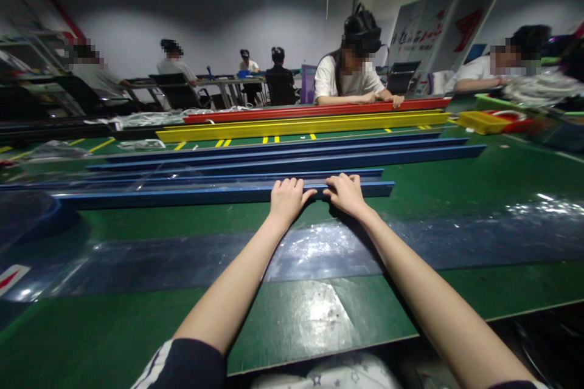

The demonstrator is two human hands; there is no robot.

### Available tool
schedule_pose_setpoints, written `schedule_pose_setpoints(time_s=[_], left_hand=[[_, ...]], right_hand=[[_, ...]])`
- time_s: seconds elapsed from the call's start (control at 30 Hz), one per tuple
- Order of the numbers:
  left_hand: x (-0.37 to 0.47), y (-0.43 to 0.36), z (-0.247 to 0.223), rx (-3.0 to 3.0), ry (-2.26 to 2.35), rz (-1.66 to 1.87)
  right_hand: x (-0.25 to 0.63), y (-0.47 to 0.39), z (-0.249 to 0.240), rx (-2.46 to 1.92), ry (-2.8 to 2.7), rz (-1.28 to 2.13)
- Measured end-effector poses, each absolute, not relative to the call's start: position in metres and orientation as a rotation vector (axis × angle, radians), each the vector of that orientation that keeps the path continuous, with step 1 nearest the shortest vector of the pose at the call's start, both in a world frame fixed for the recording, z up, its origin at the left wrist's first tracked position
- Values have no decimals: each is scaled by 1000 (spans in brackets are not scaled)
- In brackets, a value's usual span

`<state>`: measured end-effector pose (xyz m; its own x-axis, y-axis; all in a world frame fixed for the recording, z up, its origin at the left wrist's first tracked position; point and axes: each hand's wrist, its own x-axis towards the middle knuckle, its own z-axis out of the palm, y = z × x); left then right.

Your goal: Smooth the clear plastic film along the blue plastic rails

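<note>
Both hands are at the nearest blue rail (219,195), which lies lengthwise across the green table (150,322), beyond the clear plastic strip (182,258). Left hand (287,197): fingers bent over the rail's upper edge, thumb out toward the right. Right hand (344,193): same pose mirrored, nearer the rail's right end. Grip: 2 hands apparently grasping the rail, with a short gap between the thumbs; fingertips are hidden behind the edge, so the force of the hold cannot be told. Step in hand, by my judgement: handling the rail's edge over the short length between the hands. Technique notes: press evenly with both hands and hold the thumbs level on the near face, since uneven pressure would probably twist a piece this long. Its left part runs far from the hands, near the blue roll (68,214), so any shift should be slow, with an eye on that side for snagging. Other blue rails (292,160) lie just behind; pushing forward could knock them. The plastic strip passes below the forearms and looks slick, so wrists are better lifted than dragged. Farther off: a yellow rail (301,126) and a red rail (283,113), the latter at a co-worker's (349,79) hands; reach should stop short of these.
</note>
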<state>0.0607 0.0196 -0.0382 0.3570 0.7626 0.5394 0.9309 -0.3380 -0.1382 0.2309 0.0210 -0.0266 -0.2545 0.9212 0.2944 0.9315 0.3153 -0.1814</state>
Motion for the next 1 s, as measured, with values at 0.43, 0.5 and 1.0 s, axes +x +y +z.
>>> schedule_pose_setpoints(time_s=[0.43, 0.5, 1.0], left_hand=[[60, 22, -41, -2201, -1485, -563], [60, 22, -41, -2210, -1493, -574], [61, 22, -42, -2172, -1479, -558]], right_hand=[[231, 20, -26, -1639, -2202, 14], [231, 21, -26, -1642, -2201, 14], [231, 22, -26, -1684, -2208, 3]])
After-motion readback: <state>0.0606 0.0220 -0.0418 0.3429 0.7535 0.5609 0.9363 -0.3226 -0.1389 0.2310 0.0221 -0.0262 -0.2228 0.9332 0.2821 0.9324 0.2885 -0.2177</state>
